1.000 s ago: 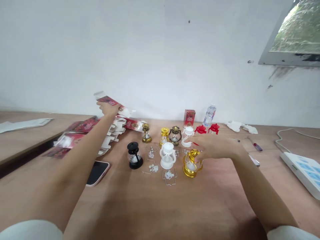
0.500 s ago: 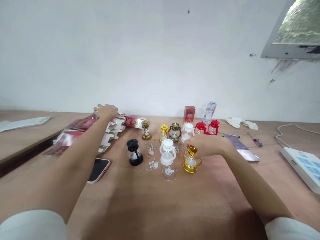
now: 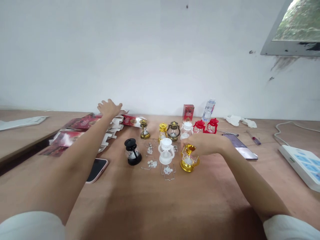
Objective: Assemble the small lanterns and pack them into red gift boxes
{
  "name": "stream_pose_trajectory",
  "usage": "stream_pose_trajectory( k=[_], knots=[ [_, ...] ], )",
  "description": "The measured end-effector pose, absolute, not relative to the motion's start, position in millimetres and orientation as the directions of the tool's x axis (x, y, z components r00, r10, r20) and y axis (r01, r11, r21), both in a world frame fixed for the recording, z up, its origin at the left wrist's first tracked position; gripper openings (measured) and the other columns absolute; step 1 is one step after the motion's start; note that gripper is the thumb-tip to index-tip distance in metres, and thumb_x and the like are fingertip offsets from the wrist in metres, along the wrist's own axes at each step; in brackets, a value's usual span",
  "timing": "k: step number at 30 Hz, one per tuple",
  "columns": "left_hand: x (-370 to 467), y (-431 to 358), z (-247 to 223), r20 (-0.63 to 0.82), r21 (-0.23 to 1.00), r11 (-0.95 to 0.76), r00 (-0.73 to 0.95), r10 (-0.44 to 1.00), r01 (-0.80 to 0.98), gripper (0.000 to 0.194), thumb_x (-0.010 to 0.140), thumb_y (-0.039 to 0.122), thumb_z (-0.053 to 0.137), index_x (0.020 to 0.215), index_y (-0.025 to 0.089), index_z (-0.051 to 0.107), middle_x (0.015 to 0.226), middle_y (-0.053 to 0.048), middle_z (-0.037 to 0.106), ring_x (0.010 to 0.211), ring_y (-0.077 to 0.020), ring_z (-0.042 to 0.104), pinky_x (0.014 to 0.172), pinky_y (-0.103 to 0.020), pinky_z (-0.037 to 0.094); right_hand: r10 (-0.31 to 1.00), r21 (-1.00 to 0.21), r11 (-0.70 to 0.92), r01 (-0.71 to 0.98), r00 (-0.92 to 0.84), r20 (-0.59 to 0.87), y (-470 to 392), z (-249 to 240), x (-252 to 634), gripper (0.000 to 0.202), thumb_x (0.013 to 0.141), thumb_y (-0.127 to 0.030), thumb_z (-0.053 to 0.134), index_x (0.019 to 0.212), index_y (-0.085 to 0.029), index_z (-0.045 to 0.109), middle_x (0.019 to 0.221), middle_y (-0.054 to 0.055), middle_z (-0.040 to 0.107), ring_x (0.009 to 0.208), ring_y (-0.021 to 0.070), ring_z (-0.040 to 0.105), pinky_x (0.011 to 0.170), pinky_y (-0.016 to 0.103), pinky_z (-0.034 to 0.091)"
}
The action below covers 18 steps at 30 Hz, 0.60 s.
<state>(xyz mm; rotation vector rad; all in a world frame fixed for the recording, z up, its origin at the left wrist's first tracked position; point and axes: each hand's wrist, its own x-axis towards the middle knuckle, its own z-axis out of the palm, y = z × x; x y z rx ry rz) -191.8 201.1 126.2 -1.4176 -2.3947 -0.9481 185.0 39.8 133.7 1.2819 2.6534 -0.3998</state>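
Observation:
My left hand [image 3: 109, 108] reaches to the back left, its fingers spread above a heap of white and red cardboard packaging [image 3: 106, 138]. Nothing shows in its grasp. My right hand [image 3: 203, 143] is at the top of a gold lantern [image 3: 189, 163] that stands upright on the table; its fingertips are partly hidden. Left of that lantern stands a white lantern [image 3: 166, 153], then a black lantern [image 3: 133, 153]. Small white parts [image 3: 168, 170] and bent wire handles [image 3: 170, 179] lie among them.
Behind are bronze lanterns [image 3: 173, 131], another gold lantern [image 3: 162, 131] and red lanterns [image 3: 212, 126]. A red box [image 3: 188, 113] and a clear bottle [image 3: 209, 110] stand by the wall. Phones [image 3: 98, 170], a screwdriver [image 3: 256, 140] and a white panel device [image 3: 302, 165] lie around.
My left hand has lifted and moved slightly right, with its fingers more spread. My right hand has shifted a little left across the gold lantern's top. The view has moved slightly.

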Motion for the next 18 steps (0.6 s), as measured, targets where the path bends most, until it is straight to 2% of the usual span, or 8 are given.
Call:
stream_pose_trajectory(
  k=[2,5,7,9,11,13,15,18],
  knots=[
    [-178.0,196.7,134.8,0.59,0.456,0.231,-0.486,0.644,0.86,0.055,0.079,0.045,0.055,0.114,0.004,0.052,0.128,-0.029,0.047,0.125,-0.0422,0.038,0.099,-0.054,0.026,0.741,-0.144,0.606,0.782,-0.621,-0.256,40.4,135.5,187.0,0.026,0.074,-0.014,0.057,0.098,-0.022,0.062,0.078,0.003,0.062,0.071,0.0202,0.057,0.054,0.028,0.033],
    [-147.5,171.2,149.8,0.775,0.428,-0.017,-0.357,0.521,0.904,0.051,0.082,0.047,0.053,0.115,0.008,0.052,0.127,-0.017,0.051,0.126,-0.0346,0.037,0.103,-0.05,0.021,0.743,-0.186,0.624,0.759,-0.65,-0.158,40.0,141.6,192.4,0.019,0.086,-0.027,0.049,0.1,-0.021,0.06,0.081,0.005,0.063,0.073,0.0204,0.057,0.057,0.03,0.034],
    [-121.4,134.8,151.3,0.847,0.307,-0.171,-0.187,0.498,0.936,0.049,0.084,0.046,0.052,0.119,0.012,0.049,0.127,-0.011,0.049,0.128,-0.0288,0.033,0.104,-0.048,0.02,0.742,-0.247,0.638,0.729,-0.668,-0.053,38.0,144.6,198.0,0.023,0.092,-0.034,0.041,0.098,-0.02,0.059,0.081,0.005,0.064,0.072,0.0194,0.056,0.061,0.031,0.036],
    [-94.6,84.8,139.6,0.906,0.135,-0.349,0.028,0.423,0.928,0.043,0.082,0.039,0.054,0.119,0.017,0.048,0.126,-0.011,0.052,0.126,-0.0314,0.038,0.1,-0.05,0.026,0.739,-0.312,0.655,0.688,-0.669,0.077,33.7,142.1,204.3,0.028,0.094,-0.037,0.036,0.099,-0.021,0.058,0.083,0.004,0.063,0.073,0.0184,0.056,0.064,0.031,0.038],
    [-71.1,31.5,115.7,0.869,-0.039,-0.55,0.3,0.394,0.834,0.044,0.081,0.037,0.054,0.121,0.022,0.046,0.121,-0.011,0.057,0.115,-0.0318,0.049,0.095,-0.05,0.033,0.748,-0.416,0.651,0.635,-0.63,0.207,26.9,130.3,209.6,0.028,0.095,-0.04,0.036,0.102,-0.023,0.057,0.086,0.003,0.063,0.073,0.0171,0.055,0.067,0.03,0.039],
    [-52.8,-11.9,86.5,0.757,-0.119,-0.704,0.523,0.392,0.7,0.055,0.078,0.045,0.055,0.125,0.022,0.042,0.118,-0.012,0.059,0.11,-0.031,0.053,0.093,-0.048,0.036,0.789,-0.574,0.599,0.558,-0.535,0.303,17.8,108.2,212.2,0.028,0.094,-0.042,0.039,0.106,-0.023,0.055,0.089,0.003,0.062,0.072,0.0159,0.054,0.066,0.029,0.041],
    [-39.6,-36.5,60.7,0.676,-0.103,-0.77,0.613,0.41,0.629,0.06,0.077,0.049,0.058,0.127,0.019,0.04,0.119,-0.013,0.059,0.11,-0.0293,0.055,0.092,-0.045,0.039,0.851,-0.748,0.507,0.428,-0.387,0.355,7.1,79.2,211.2,0.028,0.094,-0.043,0.038,0.104,-0.024,0.055,0.093,0.003,0.061,0.08,0.0169,0.055,0.069,0.029,0.043],
    [-26.6,-40.7,38.8,0.705,0.024,-0.78,0.542,0.457,0.626,0.057,0.079,0.043,0.063,0.125,0.018,0.041,0.116,-0.014,0.06,0.106,-0.0262,0.058,0.087,-0.04,0.045,0.948,-0.941,0.275,0.196,-0.218,0.232,-8.6,35.7,204.6,0.03,0.093,-0.048,0.041,0.101,-0.024,0.055,0.097,0.003,0.058,0.085,0.0172,0.055,0.071,0.029,0.045]
  ],
)
